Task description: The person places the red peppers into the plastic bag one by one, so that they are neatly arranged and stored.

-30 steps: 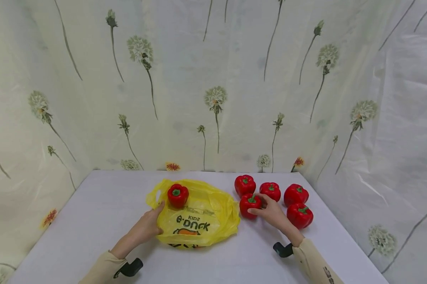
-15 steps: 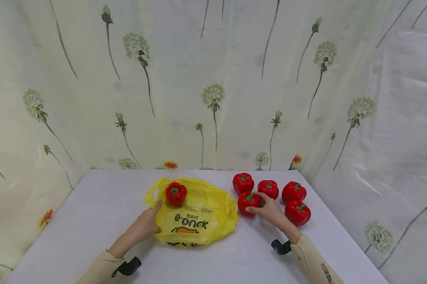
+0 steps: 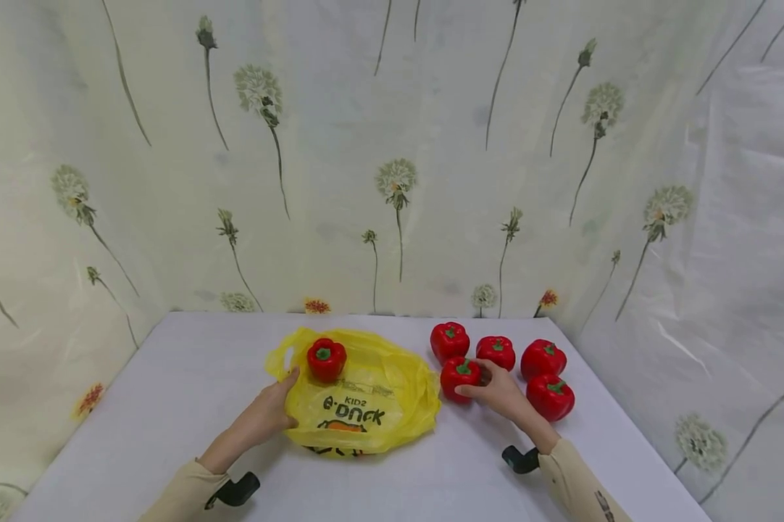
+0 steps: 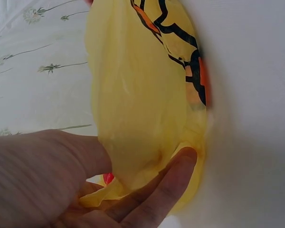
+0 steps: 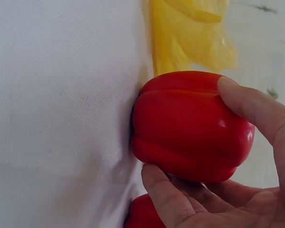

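A yellow plastic bag (image 3: 398,399) with printed lettering lies spread on the table, its mouth wide. One red bell pepper (image 3: 327,360) sits inside it near the left side. My left hand (image 3: 269,412) grips the bag's left edge; in the left wrist view the yellow film (image 4: 137,95) passes between thumb and fingers. To the right of the bag, my right hand (image 3: 499,388) holds another red bell pepper (image 3: 459,378). The right wrist view shows the thumb on one side of this pepper (image 5: 190,126) and the fingers on the other, its base at the tabletop.
Several more red bell peppers stand at the right: one back pepper (image 3: 449,341) behind the held one, a middle pepper (image 3: 495,352), and a front right pepper (image 3: 550,397) close by my right wrist. A flower-printed curtain (image 3: 340,239) encloses the white table (image 3: 190,377).
The head view shifts slightly and comes back. Both hands keep their hold, and the peppers stay where they were.
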Demonstrator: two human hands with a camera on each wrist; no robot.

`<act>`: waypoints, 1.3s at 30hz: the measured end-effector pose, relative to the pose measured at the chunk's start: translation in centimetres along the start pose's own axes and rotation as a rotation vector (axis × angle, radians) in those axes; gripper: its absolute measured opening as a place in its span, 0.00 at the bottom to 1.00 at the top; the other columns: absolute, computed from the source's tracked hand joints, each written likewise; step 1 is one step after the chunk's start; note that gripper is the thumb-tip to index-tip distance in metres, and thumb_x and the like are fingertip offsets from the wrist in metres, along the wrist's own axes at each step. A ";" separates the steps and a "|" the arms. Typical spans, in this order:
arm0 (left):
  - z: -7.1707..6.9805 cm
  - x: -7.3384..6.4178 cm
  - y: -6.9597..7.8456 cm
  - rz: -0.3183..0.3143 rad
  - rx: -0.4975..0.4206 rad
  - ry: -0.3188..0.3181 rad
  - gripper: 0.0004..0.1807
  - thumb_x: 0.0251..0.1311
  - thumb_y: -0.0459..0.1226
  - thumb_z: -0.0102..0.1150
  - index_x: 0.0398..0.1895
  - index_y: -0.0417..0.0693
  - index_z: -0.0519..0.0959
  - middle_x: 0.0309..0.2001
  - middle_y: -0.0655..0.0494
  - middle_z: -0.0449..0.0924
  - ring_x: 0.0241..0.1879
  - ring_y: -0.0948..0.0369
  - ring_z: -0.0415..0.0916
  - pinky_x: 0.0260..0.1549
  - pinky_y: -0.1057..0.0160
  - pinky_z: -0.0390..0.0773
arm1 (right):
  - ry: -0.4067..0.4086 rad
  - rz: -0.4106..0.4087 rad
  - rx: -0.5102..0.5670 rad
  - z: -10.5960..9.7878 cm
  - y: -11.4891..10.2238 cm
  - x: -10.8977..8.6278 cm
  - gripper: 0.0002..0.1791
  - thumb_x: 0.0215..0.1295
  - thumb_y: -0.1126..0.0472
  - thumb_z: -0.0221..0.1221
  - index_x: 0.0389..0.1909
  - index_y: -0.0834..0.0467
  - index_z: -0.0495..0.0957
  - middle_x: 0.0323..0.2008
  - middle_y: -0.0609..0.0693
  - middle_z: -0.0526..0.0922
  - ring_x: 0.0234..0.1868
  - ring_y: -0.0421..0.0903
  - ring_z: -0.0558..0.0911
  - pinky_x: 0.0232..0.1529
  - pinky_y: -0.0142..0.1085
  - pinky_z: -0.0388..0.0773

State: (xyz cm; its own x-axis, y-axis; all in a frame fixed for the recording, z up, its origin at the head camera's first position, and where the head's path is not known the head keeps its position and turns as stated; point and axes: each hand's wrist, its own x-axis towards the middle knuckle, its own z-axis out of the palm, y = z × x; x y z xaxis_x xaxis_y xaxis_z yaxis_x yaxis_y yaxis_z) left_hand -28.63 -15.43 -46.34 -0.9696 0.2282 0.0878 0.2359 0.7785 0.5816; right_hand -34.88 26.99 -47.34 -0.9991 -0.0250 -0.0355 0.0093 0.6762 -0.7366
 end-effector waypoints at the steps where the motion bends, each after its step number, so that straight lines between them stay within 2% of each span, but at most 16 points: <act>1: 0.0 0.0 0.1 -0.002 -0.005 0.001 0.50 0.40 0.22 0.71 0.70 0.27 0.57 0.67 0.30 0.64 0.57 0.46 0.72 0.50 0.49 0.76 | 0.000 0.001 0.001 0.0 0.0 0.0 0.52 0.43 0.38 0.72 0.68 0.59 0.64 0.62 0.63 0.72 0.60 0.60 0.73 0.48 0.49 0.80; 8: -0.3 -0.2 0.4 -0.009 -0.027 0.005 0.50 0.40 0.22 0.71 0.70 0.27 0.56 0.67 0.30 0.63 0.56 0.47 0.73 0.49 0.49 0.77 | 0.015 0.016 -0.007 -0.4 -0.5 -0.3 0.52 0.43 0.40 0.73 0.67 0.58 0.65 0.61 0.63 0.73 0.60 0.61 0.73 0.47 0.49 0.81; 11: -0.4 -0.3 0.5 -0.018 -0.036 0.002 0.51 0.40 0.21 0.70 0.70 0.27 0.55 0.68 0.30 0.62 0.49 0.50 0.73 0.42 0.54 0.78 | 0.018 0.008 -0.001 -0.4 -0.6 -0.4 0.51 0.43 0.41 0.73 0.67 0.58 0.66 0.61 0.63 0.73 0.60 0.61 0.73 0.47 0.49 0.81; 15: -0.4 -0.3 0.5 -0.027 -0.053 -0.001 0.52 0.39 0.21 0.70 0.71 0.27 0.54 0.68 0.30 0.62 0.43 0.52 0.72 0.33 0.60 0.75 | 0.022 0.000 0.008 -0.5 -0.8 -0.6 0.50 0.43 0.42 0.73 0.67 0.57 0.67 0.61 0.63 0.74 0.59 0.60 0.73 0.46 0.48 0.81; 23: -0.4 -0.3 0.6 -0.024 -0.047 0.003 0.51 0.39 0.21 0.70 0.70 0.27 0.55 0.68 0.31 0.61 0.54 0.49 0.72 0.45 0.53 0.78 | 0.023 -0.010 0.008 -0.9 -1.2 -0.8 0.50 0.43 0.40 0.73 0.67 0.56 0.67 0.63 0.62 0.72 0.61 0.60 0.72 0.45 0.48 0.82; 30: -0.3 -0.1 0.5 -0.034 -0.048 0.003 0.51 0.39 0.22 0.71 0.71 0.27 0.55 0.69 0.32 0.61 0.56 0.49 0.72 0.48 0.51 0.77 | 0.020 -0.007 0.013 -1.4 -1.6 -0.8 0.52 0.41 0.37 0.72 0.68 0.55 0.66 0.62 0.62 0.72 0.60 0.60 0.71 0.43 0.46 0.82; 34: -0.3 -0.1 0.4 -0.020 -0.045 0.006 0.51 0.39 0.22 0.71 0.70 0.27 0.55 0.68 0.31 0.61 0.57 0.47 0.72 0.50 0.50 0.77 | 0.019 -0.005 0.042 -1.8 -1.8 -0.9 0.53 0.41 0.35 0.72 0.68 0.55 0.66 0.62 0.63 0.73 0.59 0.60 0.72 0.44 0.46 0.82; 39: -0.3 -0.1 0.3 -0.018 -0.047 0.006 0.51 0.38 0.21 0.70 0.70 0.27 0.55 0.68 0.31 0.61 0.56 0.48 0.72 0.47 0.52 0.77 | 0.013 0.001 0.077 -2.1 -2.1 -1.1 0.51 0.43 0.38 0.72 0.68 0.55 0.65 0.62 0.62 0.73 0.60 0.60 0.72 0.47 0.49 0.81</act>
State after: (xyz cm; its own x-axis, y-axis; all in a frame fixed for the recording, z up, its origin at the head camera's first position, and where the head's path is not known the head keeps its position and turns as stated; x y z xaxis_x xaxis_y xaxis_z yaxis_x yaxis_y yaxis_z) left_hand -28.46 -15.37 -45.93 -0.9742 0.2107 0.0814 0.2150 0.7543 0.6203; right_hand -33.86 27.13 -44.30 -0.9995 -0.0142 -0.0283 0.0135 0.6178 -0.7862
